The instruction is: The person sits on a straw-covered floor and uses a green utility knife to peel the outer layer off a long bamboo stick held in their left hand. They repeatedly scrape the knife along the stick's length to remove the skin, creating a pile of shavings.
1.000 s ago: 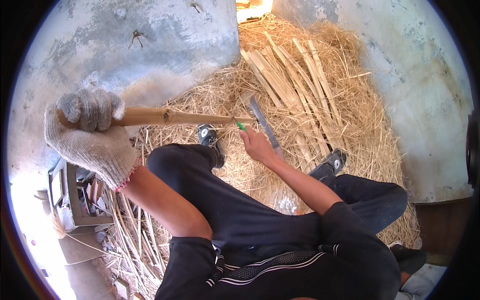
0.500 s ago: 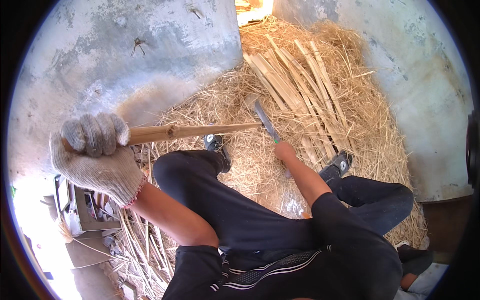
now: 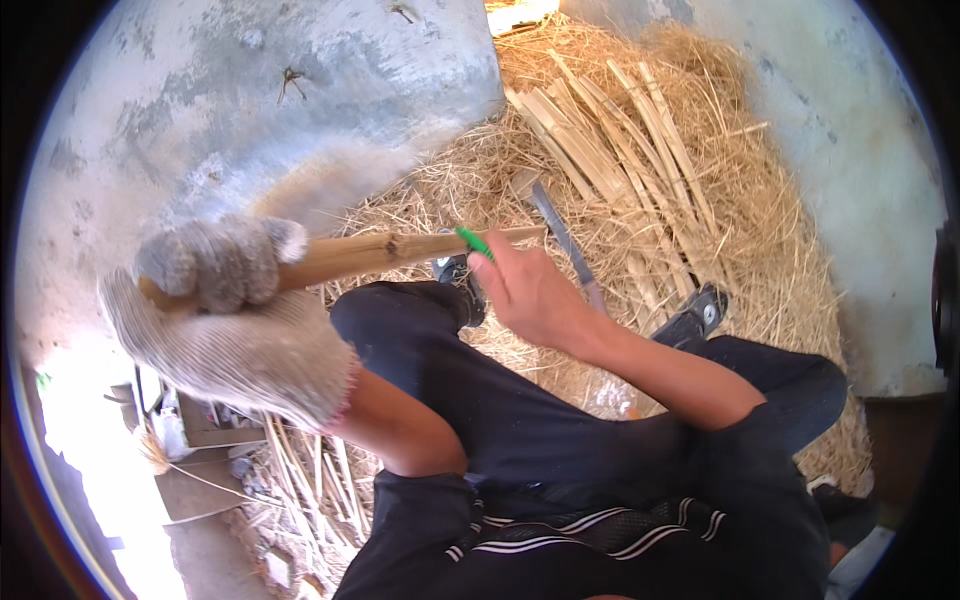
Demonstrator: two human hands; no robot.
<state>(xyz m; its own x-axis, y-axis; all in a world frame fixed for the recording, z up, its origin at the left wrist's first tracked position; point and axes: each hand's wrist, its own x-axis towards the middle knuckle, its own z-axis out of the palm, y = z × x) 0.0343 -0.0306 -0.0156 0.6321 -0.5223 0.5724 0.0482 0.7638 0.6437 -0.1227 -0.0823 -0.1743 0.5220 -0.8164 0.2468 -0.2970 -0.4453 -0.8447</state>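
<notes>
A knitted grey-white glove covers my left hand [image 3: 225,290]. It is closed around the thick end of a tapering wooden stick [image 3: 350,257], which points right across my lap. My bare right hand [image 3: 535,295] is closed beside the stick's thinner part. A small green piece [image 3: 475,243] sticks out by its thumb; the rest of that thing is hidden by the fingers. Beyond the right hand, a long grey blade [image 3: 565,240] slants over the straw, near the stick's thin tip. What holds the blade is not visible.
Loose straw [image 3: 430,195] covers the floor, with a bundle of split wooden strips [image 3: 600,150] at the far right. Worn walls [image 3: 350,70] stand on both sides. My dark shoes [image 3: 700,315] rest on the straw. More thin strips [image 3: 315,490] lie at the lower left.
My right hand has moved left and toward me, away from the blade, with the green piece now showing. My left hand still grips the stick, slightly lower and further right. The view has shifted a little.
</notes>
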